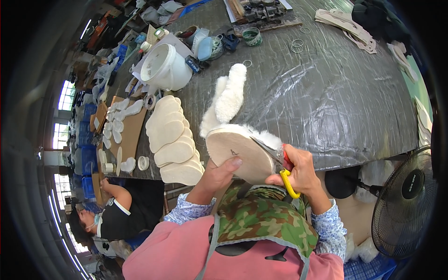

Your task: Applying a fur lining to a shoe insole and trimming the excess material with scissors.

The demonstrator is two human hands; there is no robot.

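My left hand (218, 175) grips a shoe insole (242, 158), thumb on its flat beige side and fingers hidden underneath. White fleece shows along the insole's far and right edge. In my right hand (302, 169) is a pair of scissors (290, 185) with a yellow and red handle. Their blades lie along the insole's fleecy right edge; whether the blades are apart I cannot tell. Just beyond the held insole, two fluffy white insoles (232, 93) overlap on the table. A fanned row of cream insoles (169, 128) lies to the left.
A white bucket (175, 70) stands at the far left of the dark plastic-covered table (326, 102), beside small containers. Cut pieces (345, 25) lie far right. A black fan (408, 196) stands at the right. A seated person (119, 212) works at the left, near a brown board (128, 133).
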